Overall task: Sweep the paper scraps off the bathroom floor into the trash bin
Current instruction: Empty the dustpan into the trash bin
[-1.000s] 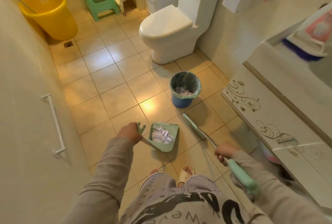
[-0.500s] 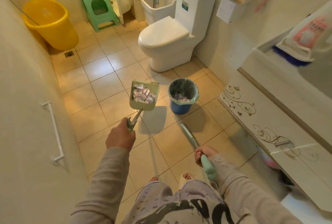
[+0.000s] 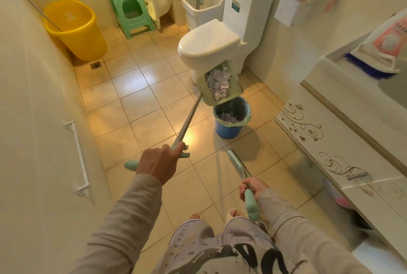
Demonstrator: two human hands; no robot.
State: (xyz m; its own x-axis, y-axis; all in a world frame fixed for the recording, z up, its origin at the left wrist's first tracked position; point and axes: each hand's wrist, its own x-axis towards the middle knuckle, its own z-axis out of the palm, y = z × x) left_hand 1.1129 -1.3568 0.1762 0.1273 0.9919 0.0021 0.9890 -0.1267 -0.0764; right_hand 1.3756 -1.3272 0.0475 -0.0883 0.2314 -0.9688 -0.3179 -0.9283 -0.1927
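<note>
My left hand (image 3: 159,163) grips the handle of a long green dustpan (image 3: 235,85). The pan is held out in the air, tilted just above the rim of the blue trash bin (image 3: 228,129). White paper scraps (image 3: 218,84) fill the pan. More scraps lie inside the bin, which has a green liner. My right hand (image 3: 253,186) holds the green grip of the broom (image 3: 236,161), whose metal shaft slants toward the floor near the bin; its head is not visible.
A white toilet (image 3: 209,45) stands right behind the bin. A decorated white cabinet (image 3: 330,141) runs along the right. A yellow bucket (image 3: 76,29) and green stool (image 3: 132,14) stand at the back left. A wall with a white rail (image 3: 78,155) is on the left.
My left hand has lifted the dustpan off the floor and swung it forward and right, to just over the bin. The broom in my right hand has drawn back slightly.
</note>
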